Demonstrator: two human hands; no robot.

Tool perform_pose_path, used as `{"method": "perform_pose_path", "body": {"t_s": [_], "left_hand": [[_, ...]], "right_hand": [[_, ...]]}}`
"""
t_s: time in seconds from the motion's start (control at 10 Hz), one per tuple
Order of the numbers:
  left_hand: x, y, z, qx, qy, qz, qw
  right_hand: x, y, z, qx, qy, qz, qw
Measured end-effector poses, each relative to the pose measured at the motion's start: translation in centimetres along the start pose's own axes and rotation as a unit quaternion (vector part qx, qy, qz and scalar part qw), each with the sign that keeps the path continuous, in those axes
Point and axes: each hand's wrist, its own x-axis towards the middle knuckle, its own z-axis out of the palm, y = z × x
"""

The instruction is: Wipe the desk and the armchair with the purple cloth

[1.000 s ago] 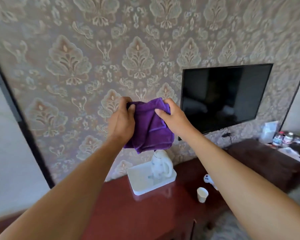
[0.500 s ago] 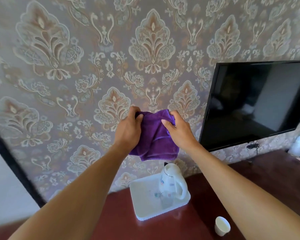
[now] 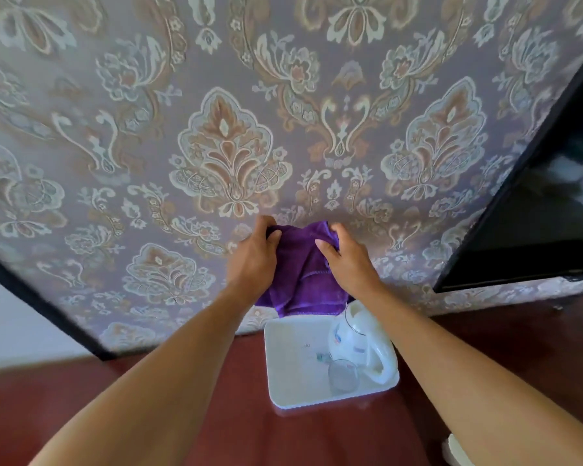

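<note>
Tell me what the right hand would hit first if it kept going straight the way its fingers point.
Beyond the purple cloth that the right hand grips, probably the patterned wallpaper, though depth is hard to judge.

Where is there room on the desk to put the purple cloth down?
The desk is bare left of the white tray and in front of it. The tray's right half is crowded by the kettle and glass.

Dark red desk [image 3: 182, 415] carries a white tray [image 3: 283, 364].
</note>
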Motion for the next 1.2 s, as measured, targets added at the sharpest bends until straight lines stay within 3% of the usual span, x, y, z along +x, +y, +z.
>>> {"method": "perform_pose_path", "body": {"t_s": [0.3,0.6,0.9,1.2], "left_hand": [[-4.7,-10.0,9.2,0.035,-0.060,-0.113,0.991],[-11.3,-16.9,17.2,0.079,-0.161,-0.244,0.953],[-11.6,-18.0,19.3,0.094,-0.247,-0.187,0.946],[-12.1,-16.5,16.3,0.125,-0.308,-0.122,0.935]], "right_hand": [[-1.8,9.8,8.3,-0.035,-0.110,0.090,0.989],[-4.8,18.3,16.7,-0.180,-0.218,0.137,0.949],[-4.5,20.4,20.6,-0.187,-0.229,0.251,0.922],[-7.6,17.0,19.0,-0.201,-0.304,0.235,0.901]]}}
